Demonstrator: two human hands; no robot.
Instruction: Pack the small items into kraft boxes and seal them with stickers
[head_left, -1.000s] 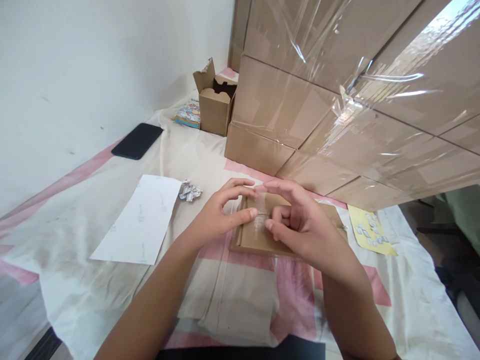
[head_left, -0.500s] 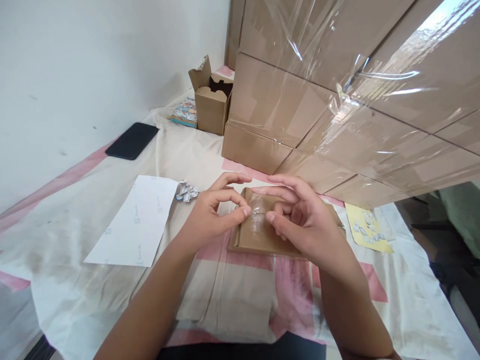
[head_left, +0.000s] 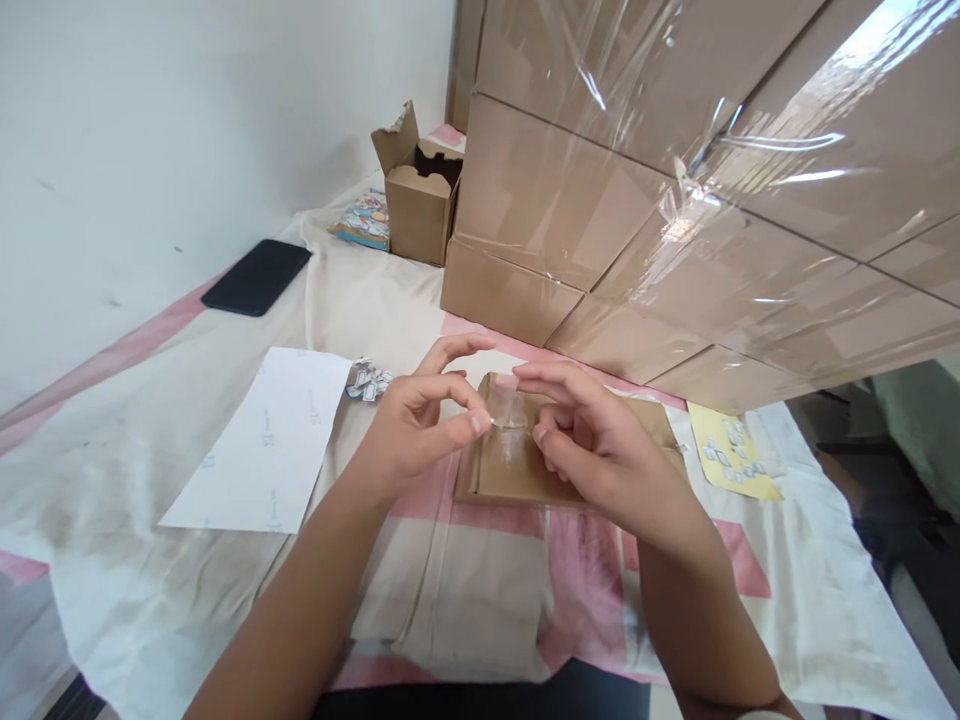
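My left hand [head_left: 420, 415] is pinched, thumb against a fingertip, over the left edge of a flat cardboard box [head_left: 525, 475]. A tiny pale bit shows at that pinch, too small to name. Above the same box my right hand [head_left: 592, 430] has its index finger stretched toward the left hand. Its thumb presses near the curled fingers, and whatever lies between them is hidden. A strip of clear tape [head_left: 512, 425] shines on the box between both hands.
Left lie a white paper sheet [head_left: 262, 450], a pile of small cut-outs [head_left: 367, 382] and a black phone [head_left: 256, 277]. Farther back stand an opened carton [head_left: 420, 215] and a colourful packet [head_left: 365, 220]. Film-wrapped boxes [head_left: 555, 190] rise behind; a yellow sheet [head_left: 731, 450] with small pieces lies right.
Both hands stay over the box. My left hand has shifted slightly left, and my right index finger has lowered a little. The whole view has moved slightly.
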